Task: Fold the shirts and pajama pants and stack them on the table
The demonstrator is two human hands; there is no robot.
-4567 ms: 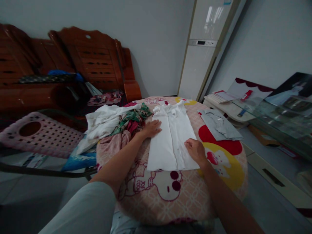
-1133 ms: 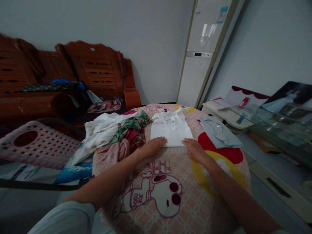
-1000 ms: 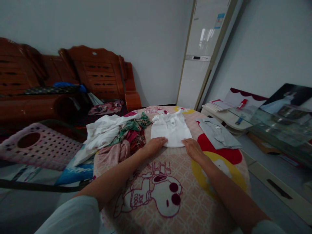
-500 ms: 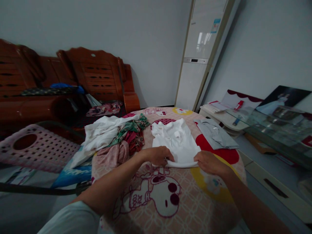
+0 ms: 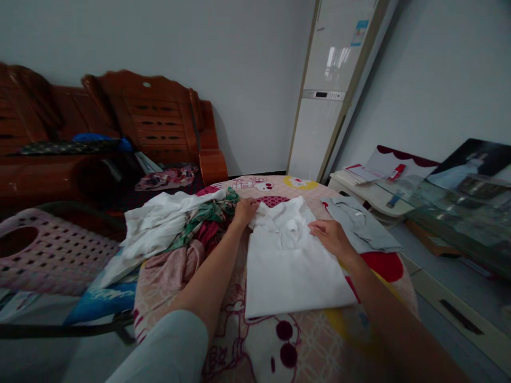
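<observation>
A white collared shirt (image 5: 291, 271) lies on the round table, its collar end away from me and its lower part folded to a straight edge nearest me. At its far left corner, my left hand (image 5: 245, 213) has its fingers stretched out by the fabric; whether they touch it is unclear. My right hand (image 5: 330, 237) is over the right edge, near the collar, with fingers loosely bent and apart. Beyond it on the right is a folded grey shirt (image 5: 359, 223). A heap of clothes has a white garment (image 5: 159, 218), a green patterned cloth (image 5: 203, 213) and a pink cloth (image 5: 175, 266).
A cartoon-print cloth (image 5: 315, 340) covers the table. At left are a pink woven basket (image 5: 59, 250) and wooden chairs (image 5: 155, 122). A glass-topped cabinet (image 5: 451, 213) flanks the right side. A tall white air conditioner (image 5: 319, 122) stands at the back.
Both hands have let go of the shirt's rolled near edge and moved forward toward the collar end. The lower part now lies flat and reaches closer to me.
</observation>
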